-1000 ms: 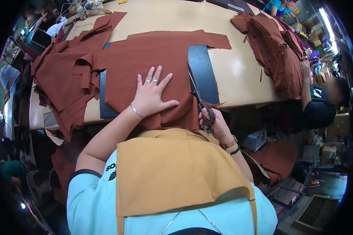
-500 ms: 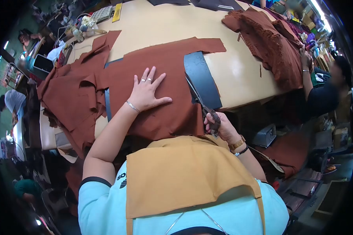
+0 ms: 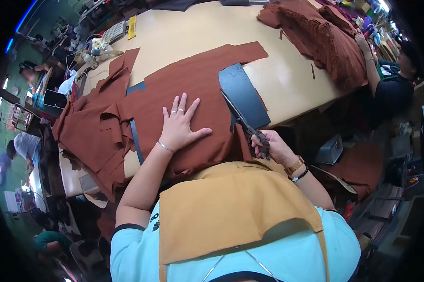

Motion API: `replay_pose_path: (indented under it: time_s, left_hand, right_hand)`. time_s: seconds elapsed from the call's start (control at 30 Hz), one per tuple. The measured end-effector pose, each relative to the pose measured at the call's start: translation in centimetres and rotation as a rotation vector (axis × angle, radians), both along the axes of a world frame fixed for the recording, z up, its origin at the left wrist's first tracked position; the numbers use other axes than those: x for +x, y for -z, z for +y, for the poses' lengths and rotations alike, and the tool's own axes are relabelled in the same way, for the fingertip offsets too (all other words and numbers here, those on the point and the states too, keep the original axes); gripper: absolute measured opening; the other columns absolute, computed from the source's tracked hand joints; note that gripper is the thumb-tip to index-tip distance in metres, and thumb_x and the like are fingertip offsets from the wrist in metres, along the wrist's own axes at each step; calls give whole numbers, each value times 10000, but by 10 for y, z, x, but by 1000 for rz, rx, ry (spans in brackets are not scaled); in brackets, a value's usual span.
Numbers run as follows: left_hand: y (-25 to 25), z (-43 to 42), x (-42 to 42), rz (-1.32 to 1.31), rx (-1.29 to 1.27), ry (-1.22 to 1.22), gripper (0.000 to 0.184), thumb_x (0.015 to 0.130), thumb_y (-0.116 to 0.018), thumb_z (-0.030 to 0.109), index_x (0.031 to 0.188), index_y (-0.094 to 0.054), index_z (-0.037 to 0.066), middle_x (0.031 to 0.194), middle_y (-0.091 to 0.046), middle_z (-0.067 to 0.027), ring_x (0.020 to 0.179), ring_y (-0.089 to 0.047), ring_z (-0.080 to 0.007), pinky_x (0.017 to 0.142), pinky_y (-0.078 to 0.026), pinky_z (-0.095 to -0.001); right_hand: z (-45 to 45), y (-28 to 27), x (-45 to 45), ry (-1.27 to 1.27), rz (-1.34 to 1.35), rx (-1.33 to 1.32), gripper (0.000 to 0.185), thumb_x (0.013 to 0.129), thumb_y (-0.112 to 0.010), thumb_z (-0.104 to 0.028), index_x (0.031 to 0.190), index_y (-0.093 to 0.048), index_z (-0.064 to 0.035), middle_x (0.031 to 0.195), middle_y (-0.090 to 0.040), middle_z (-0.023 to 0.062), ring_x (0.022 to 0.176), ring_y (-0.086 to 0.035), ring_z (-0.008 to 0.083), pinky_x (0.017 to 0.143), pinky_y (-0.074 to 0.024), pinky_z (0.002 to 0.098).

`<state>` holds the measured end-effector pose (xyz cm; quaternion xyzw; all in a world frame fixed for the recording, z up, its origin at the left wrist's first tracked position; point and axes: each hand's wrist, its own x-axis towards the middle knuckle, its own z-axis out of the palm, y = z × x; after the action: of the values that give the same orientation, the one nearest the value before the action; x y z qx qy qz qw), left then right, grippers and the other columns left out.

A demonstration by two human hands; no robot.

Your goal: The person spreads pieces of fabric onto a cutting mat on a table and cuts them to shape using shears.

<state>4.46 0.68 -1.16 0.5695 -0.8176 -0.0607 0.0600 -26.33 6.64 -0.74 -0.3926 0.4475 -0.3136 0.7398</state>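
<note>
My left hand [image 3: 180,123] lies flat with fingers spread on a rust-brown sheet [image 3: 184,89]; I cannot tell whether it is leather or cloth. In my right hand [image 3: 273,146] are dark-handled scissors [image 3: 238,115], their blades pointing away from me along the sheet's right edge. Beside the blades, a dark blue-grey board [image 3: 244,94] shows from under the sheet. A narrow bit of the same board peeks out on the left. Near my right hand a flap of the brown sheet hangs over the table's front edge.
Crumpled brown pieces [image 3: 92,129] lie to the left, and a larger brown heap [image 3: 315,42] lies at the far right, where another person's hand [image 3: 362,43] rests. A brush [image 3: 106,52], a calculator [image 3: 114,32] and a yellow object [image 3: 132,27] sit at the table's [image 3: 188,28] far left.
The whole view has shifted and tilted a little. My left hand stays flat on the sheet, and my right hand still holds the scissors at the same edge, with the blades hardly moved.
</note>
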Motion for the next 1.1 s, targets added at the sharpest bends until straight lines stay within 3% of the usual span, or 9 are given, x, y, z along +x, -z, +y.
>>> replay_pose_path:
  time_s: [0.37,0.67,0.87,1.0,1.1]
  left_hand:
    - [-4,18,-6,-38,19,-2,997,715,-588,758,1506,-296,226,1579,-153,-180,1462,-105,-369,1074,-121,-698]
    - [-3,29,-9,1,28,0,1014,705,-582,777,1499,-310,208,1569,-166,-200,1452,-105,-404,1059,-124,-717]
    - [-13,32,-9,37,144,-24,904,783,-588,689,1496,-315,205,1575,-152,-194,1458,-96,-394,1081,-126,-685]
    - [-15,1,1,43,100,-8,788,842,-591,597,1470,-358,181,1575,-156,-189,1459,-100,-387,1102,-124,-659]
    - [-12,-41,21,-4,-23,112,875,798,-595,659,1494,-315,208,1582,-140,-175,1462,-94,-381,1116,-115,-641]
  right_hand:
    - [-5,8,-4,-22,23,-14,300,891,-682,-350,797,-620,-72,667,-599,-18,575,-577,64,547,-477,209]
    - [-9,3,-4,-52,22,27,291,898,-672,-333,782,-622,-71,663,-604,-14,573,-596,63,507,-455,198]
    - [-7,9,-9,-75,12,-17,286,909,-662,-325,777,-616,-75,665,-604,-17,568,-588,58,510,-457,196]
    - [-3,7,-10,-47,0,-9,279,912,-661,-318,780,-612,-76,684,-609,-15,574,-586,56,513,-457,194]
    - [-7,8,-10,-67,-10,18,272,910,-663,-313,784,-612,-77,697,-612,-14,577,-587,56,511,-460,196]
